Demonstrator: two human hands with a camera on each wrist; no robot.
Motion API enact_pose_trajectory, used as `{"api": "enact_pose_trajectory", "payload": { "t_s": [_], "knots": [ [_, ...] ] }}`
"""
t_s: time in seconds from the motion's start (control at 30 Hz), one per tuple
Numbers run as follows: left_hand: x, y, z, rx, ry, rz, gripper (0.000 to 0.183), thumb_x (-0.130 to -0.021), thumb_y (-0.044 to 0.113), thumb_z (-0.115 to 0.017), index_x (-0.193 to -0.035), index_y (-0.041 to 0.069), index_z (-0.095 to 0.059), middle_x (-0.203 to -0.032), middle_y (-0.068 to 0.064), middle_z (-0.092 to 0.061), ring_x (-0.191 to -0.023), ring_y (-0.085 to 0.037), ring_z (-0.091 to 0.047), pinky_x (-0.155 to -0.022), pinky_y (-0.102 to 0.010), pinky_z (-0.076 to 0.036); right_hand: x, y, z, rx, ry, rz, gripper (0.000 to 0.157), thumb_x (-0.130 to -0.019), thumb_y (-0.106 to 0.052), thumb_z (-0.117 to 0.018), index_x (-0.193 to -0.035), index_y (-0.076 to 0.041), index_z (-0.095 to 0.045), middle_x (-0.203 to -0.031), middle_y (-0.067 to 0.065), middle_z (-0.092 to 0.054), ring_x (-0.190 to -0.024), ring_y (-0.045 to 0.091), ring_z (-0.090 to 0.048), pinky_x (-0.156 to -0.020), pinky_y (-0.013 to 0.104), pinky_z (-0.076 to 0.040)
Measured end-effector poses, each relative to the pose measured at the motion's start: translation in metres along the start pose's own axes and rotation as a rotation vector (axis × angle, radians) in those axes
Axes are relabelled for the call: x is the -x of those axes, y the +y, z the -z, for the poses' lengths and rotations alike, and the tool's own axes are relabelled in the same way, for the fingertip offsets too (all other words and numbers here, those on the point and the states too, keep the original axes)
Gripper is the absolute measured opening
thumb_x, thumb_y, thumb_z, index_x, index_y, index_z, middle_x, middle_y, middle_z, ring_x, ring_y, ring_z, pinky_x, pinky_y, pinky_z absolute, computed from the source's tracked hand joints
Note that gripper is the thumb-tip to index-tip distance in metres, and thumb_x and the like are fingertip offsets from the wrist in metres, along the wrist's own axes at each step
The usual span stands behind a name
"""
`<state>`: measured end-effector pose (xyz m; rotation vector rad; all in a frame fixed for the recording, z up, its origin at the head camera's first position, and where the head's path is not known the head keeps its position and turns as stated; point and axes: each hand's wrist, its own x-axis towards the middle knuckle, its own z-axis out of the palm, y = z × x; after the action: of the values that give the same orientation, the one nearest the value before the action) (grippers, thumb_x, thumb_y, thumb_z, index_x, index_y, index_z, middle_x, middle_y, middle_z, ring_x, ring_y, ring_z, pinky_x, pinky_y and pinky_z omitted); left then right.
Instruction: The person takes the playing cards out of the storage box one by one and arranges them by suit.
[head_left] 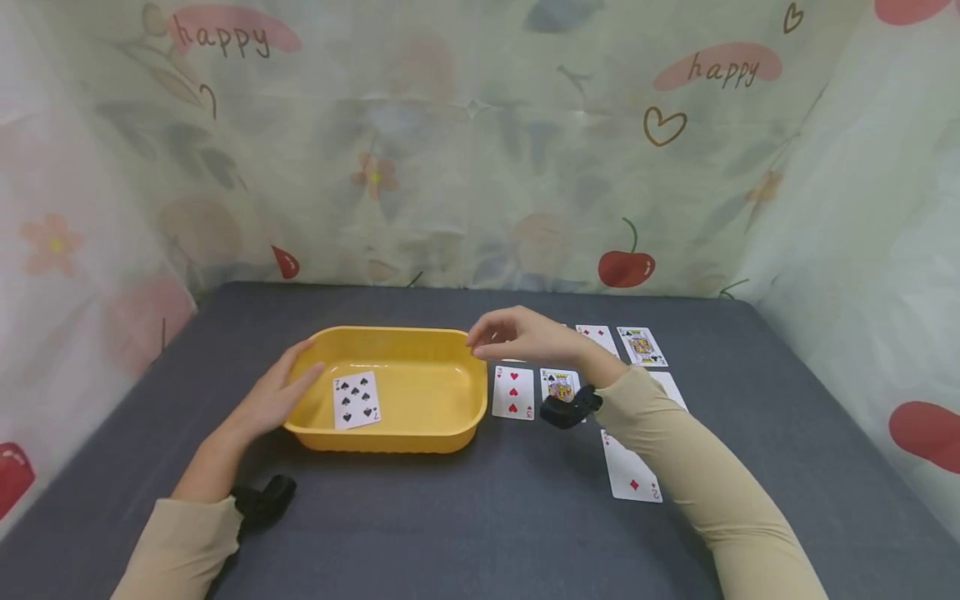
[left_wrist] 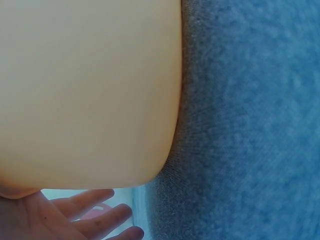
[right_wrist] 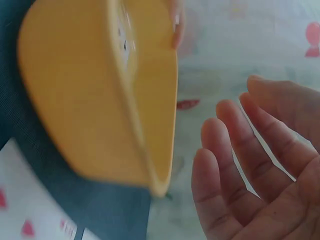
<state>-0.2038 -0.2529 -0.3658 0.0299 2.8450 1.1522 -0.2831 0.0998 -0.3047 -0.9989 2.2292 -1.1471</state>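
A yellow tray (head_left: 390, 442) stands on the dark cloth, with a seven of spades (head_left: 356, 400) face up in its left part. My left hand (head_left: 270, 396) rests at the tray's left end, thumb over the rim; in the left wrist view its fingers (left_wrist: 102, 222) spread out past the tray wall. Above the tray's right end hovers my right hand (head_left: 532, 337), fingers loosely bent. The right wrist view shows nothing in its palm. Below and beside it lie a three of hearts (head_left: 513, 392) and a king of spades (head_left: 558, 383).
Further right lie a king of clubs (head_left: 642, 346), a diamond card (head_left: 597, 336) and a two of diamonds (head_left: 630, 475). My right forearm (head_left: 690, 442) covers parts of other cards. A printed curtain (head_left: 472, 192) hangs behind the table.
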Motion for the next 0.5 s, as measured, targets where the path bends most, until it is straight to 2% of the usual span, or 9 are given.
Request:
{"api": "enact_pose_trajectory", "payload": {
  "t_s": [0.1, 0.23, 0.5],
  "knots": [
    [0.0, 0.0, 0.0, 0.002, 0.0, -0.003, 0.071, -0.098, 0.048, -0.033, -0.15, 0.005, -0.009, -0.152, -0.029, -0.014, -0.136, -0.047, -0.022, -0.106, -0.061, -0.023, -0.018, -0.007, -0.007, -0.004, -0.011, 0.022, 0.025, -0.089, -0.013, -0.062, -0.112, -0.002, -0.061, -0.116, 0.022, -0.061, -0.103, 0.027, -0.061, -0.088, 0.031, -0.051],
    [0.0, 0.0, 0.0, 0.004, -0.003, -0.009, 0.071, -0.099, 0.047, -0.034, -0.15, 0.005, -0.01, -0.152, -0.029, -0.014, -0.136, -0.047, -0.021, -0.106, -0.061, -0.023, -0.04, -0.014, -0.015, 0.052, -0.017, 0.039, 0.024, -0.089, -0.014, -0.063, -0.11, -0.004, -0.063, -0.111, 0.014, -0.065, -0.097, 0.016, -0.062, -0.087, 0.025, -0.05],
    [0.0, 0.0, 0.001, 0.007, -0.009, -0.002, 0.072, -0.098, 0.048, -0.033, -0.15, 0.004, -0.009, -0.152, -0.029, -0.014, -0.137, -0.047, -0.02, -0.106, -0.062, -0.021, -0.079, -0.024, -0.034, 0.13, -0.049, 0.066, 0.028, -0.089, -0.015, -0.062, -0.113, 0.0, -0.063, -0.108, 0.01, -0.066, -0.098, 0.015, -0.061, -0.088, 0.021, -0.049]
  ]
}}
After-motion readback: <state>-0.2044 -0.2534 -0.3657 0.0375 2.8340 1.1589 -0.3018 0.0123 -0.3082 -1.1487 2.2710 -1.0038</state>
